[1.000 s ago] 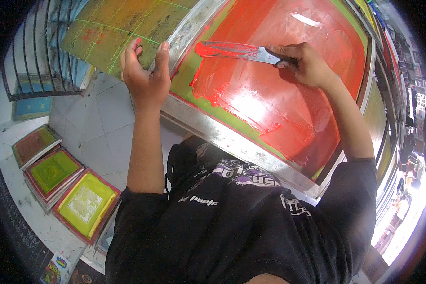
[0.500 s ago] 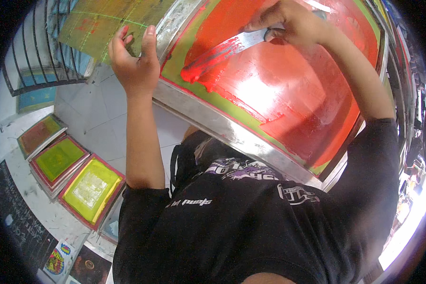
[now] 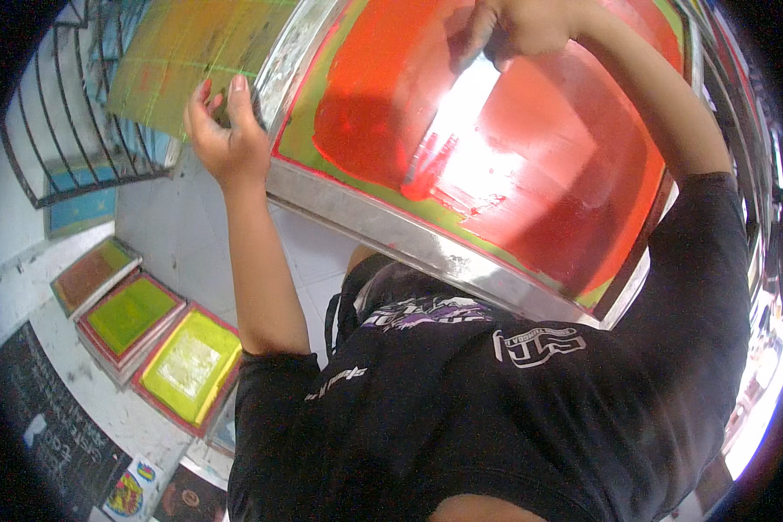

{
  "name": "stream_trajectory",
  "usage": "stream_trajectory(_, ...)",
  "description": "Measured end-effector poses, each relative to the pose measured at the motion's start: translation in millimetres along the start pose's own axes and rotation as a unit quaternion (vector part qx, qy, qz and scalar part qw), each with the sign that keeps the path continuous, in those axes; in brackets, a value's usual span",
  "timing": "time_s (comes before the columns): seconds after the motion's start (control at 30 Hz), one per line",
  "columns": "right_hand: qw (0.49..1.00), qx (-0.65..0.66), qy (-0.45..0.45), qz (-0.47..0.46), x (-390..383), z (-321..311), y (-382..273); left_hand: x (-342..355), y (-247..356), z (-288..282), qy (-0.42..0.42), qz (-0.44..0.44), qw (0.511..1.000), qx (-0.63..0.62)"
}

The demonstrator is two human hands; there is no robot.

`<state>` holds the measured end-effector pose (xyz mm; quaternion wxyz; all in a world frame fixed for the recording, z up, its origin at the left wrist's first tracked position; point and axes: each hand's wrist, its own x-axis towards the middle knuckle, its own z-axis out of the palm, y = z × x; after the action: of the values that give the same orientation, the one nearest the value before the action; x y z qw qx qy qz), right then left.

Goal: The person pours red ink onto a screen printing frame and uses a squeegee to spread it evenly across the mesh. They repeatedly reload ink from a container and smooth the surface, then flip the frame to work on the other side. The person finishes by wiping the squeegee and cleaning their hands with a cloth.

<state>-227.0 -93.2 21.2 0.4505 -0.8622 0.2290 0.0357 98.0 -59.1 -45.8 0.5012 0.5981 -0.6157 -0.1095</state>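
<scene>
A screen printing frame (image 3: 461, 254) with metal sides lies in front of me, its mesh coated with wet red ink (image 3: 365, 113). My right hand (image 3: 531, 24) grips an ink spatula (image 3: 463, 97) near the top of the view. The spatula's blade slants down to the near left, its tip smeared with red ink over the mesh close to the near edge. Glare hides part of the blade. My left hand (image 3: 230, 130) is raised beside the frame's left corner, fingers apart and slightly curled, holding nothing.
Beyond my left hand lies a greenish board (image 3: 200, 61) with bright grid lines. Black metal bars (image 3: 87, 113) stand at the far left. Several smaller framed screens, one with a yellow-green face (image 3: 191, 365), rest at the lower left beside a dark written board (image 3: 52, 426).
The spatula's tip has moved right along the near edge of the mesh, and its blade stands steeper in the view. My left hand has shifted slightly left and nearer, still empty.
</scene>
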Motion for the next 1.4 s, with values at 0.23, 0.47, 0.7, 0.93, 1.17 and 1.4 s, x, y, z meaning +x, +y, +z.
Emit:
stream_trajectory(0.23, 0.929, 0.158, 0.093, 0.322, -115, 14, -69, -1, 4, -6, -0.018, -0.013, 0.998, -0.065)
stream_trajectory(0.47, 0.76, 0.28, 0.462, 0.361, -235, 152, -185, 4, -8, -17, -0.067, -0.03, 0.983, -0.171)
stream_trajectory(0.7, 0.503, 0.286, 0.667, 0.469, -268, 347, -277, 18, 14, -17, -0.023, 0.028, 0.987, -0.156)
stream_trajectory(0.93, 0.247, 0.363, 0.827, 0.351, -281, 510, -328, -105, 135, 8, -0.077, 0.136, 0.932, -0.327)
stream_trajectory(1.17, 0.182, 0.342, 0.894, 0.225, -305, 582, -319, -339, 299, 60, -0.437, 0.123, 0.715, -0.532)
stream_trajectory(1.4, 0.263, 0.104, 0.836, 0.469, -314, 579, -297, -476, 380, 109, -0.606, 0.278, 0.678, -0.31)
